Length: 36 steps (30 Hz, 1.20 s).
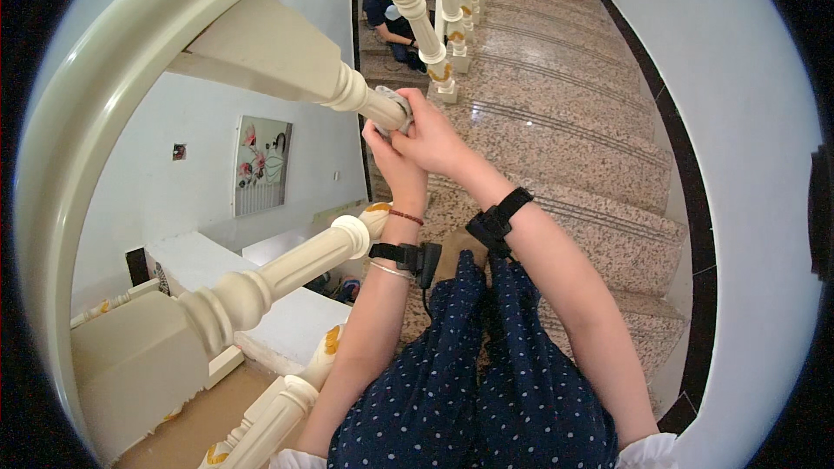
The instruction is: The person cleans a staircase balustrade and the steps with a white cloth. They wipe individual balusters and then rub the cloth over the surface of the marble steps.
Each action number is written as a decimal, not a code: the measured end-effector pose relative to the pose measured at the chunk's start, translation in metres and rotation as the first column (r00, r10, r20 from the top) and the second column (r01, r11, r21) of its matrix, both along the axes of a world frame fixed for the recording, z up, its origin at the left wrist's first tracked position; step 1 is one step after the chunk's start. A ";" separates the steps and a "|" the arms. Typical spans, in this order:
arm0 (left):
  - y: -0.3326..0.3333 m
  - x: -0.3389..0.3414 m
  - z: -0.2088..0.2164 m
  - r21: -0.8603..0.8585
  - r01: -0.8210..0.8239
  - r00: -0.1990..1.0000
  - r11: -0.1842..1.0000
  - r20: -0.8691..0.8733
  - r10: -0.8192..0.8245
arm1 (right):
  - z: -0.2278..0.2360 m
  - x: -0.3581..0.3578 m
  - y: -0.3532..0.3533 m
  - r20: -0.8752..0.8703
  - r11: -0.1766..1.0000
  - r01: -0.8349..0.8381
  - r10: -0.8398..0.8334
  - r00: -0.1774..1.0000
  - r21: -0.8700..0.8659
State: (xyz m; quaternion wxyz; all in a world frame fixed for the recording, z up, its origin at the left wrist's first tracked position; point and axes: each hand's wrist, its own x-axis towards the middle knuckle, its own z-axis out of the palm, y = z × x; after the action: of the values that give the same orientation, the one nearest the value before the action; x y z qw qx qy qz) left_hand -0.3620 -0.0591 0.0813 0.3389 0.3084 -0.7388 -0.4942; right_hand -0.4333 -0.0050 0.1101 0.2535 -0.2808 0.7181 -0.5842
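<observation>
A cream-coloured baluster (347,91) runs down from the curved handrail, and a greyish-white cloth (391,95) is wrapped round its slim fluted part. My right hand (432,141) is closed over the cloth and the baluster from the right side. Just beneath it, my left hand (395,163) grips the same spot from the left, its fingers curled round the post. The hands touch and partly overlap, hiding some of the cloth and the baluster below it. Each wrist wears a black strap with a small device.
The cream handrail (95,139) curves along the left. More balusters, one nearby (295,274), bear gold trim. Speckled stone stairs (565,156) rise ahead beside a white wall (747,165). Another person (395,30) crouches on steps beyond the railing. A flower picture (262,165) hangs left.
</observation>
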 end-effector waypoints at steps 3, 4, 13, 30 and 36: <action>-0.001 -0.001 -0.001 0.051 0.002 0.999 0.999 -0.036 0.000 | 0.005 0.001 0.001 0.037 1.000 -0.008 0.008 0.999 -0.004; 0.001 0.000 0.001 0.041 0.009 1.000 0.999 -0.022 -0.008 | 0.003 0.000 0.001 0.035 1.000 -0.005 0.005 0.999 -0.001; 0.002 -0.002 0.002 -0.013 0.019 1.000 1.000 -0.004 -0.019 | -0.006 0.000 0.000 -0.022 0.998 0.025 -0.026 0.999 -0.056; 0.001 -0.002 0.001 0.018 0.030 0.999 0.999 -0.020 -0.030 | -0.007 0.000 0.000 0.003 0.996 0.045 -0.045 0.999 -0.074; 0.001 -0.002 0.001 0.033 0.016 0.999 0.999 -0.031 -0.015 | -0.004 0.001 0.000 0.029 0.999 0.018 -0.017 0.999 -0.051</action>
State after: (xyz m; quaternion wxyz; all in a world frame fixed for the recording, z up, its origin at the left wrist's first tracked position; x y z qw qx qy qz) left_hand -0.3641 -0.0584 0.0825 0.3411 0.3007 -0.7276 -0.5137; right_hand -0.4326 -0.0049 0.1063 0.2514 -0.2725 0.7017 -0.6084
